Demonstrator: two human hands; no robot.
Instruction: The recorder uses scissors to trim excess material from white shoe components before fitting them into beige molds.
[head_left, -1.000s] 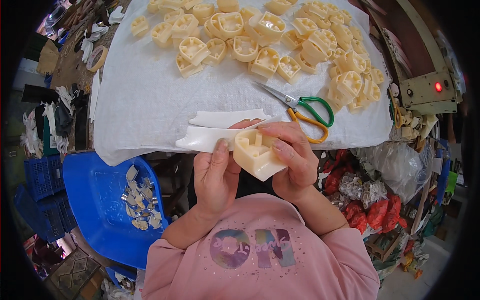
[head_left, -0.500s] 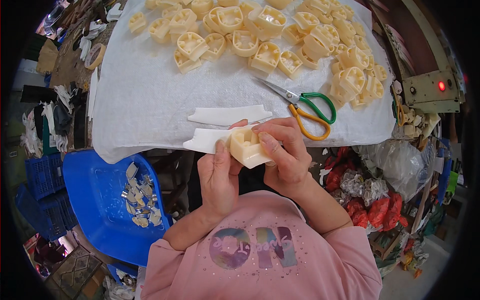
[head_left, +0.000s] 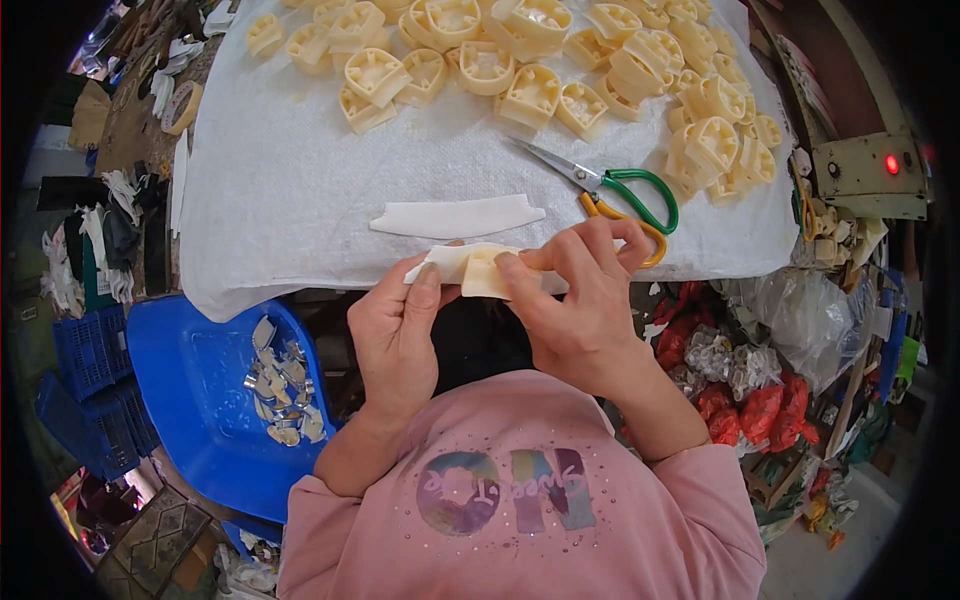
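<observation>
My left hand [head_left: 398,330] and my right hand [head_left: 580,300] together grip a cream plastic piece [head_left: 483,276] at the near edge of the white-covered table [head_left: 300,190]. A white strip [head_left: 440,260] is pressed around the piece, under my thumbs and fingers. A second loose white strip [head_left: 455,216] lies flat on the cloth just beyond my hands. Scissors with green and orange handles [head_left: 620,195] lie right of it, near my right fingers.
Many cream plastic pieces [head_left: 520,60] are heaped across the far part of the cloth. A blue tub [head_left: 190,400] with several small scraps stands on the floor to my left. Bags and clutter fill the floor at right; a metal box with a red light [head_left: 868,172] sits at the table's right.
My hands have turned the cream piece and wrapped the strip closer around it; the piece now shows less, mostly covered by my fingers. The view has shifted slightly.
</observation>
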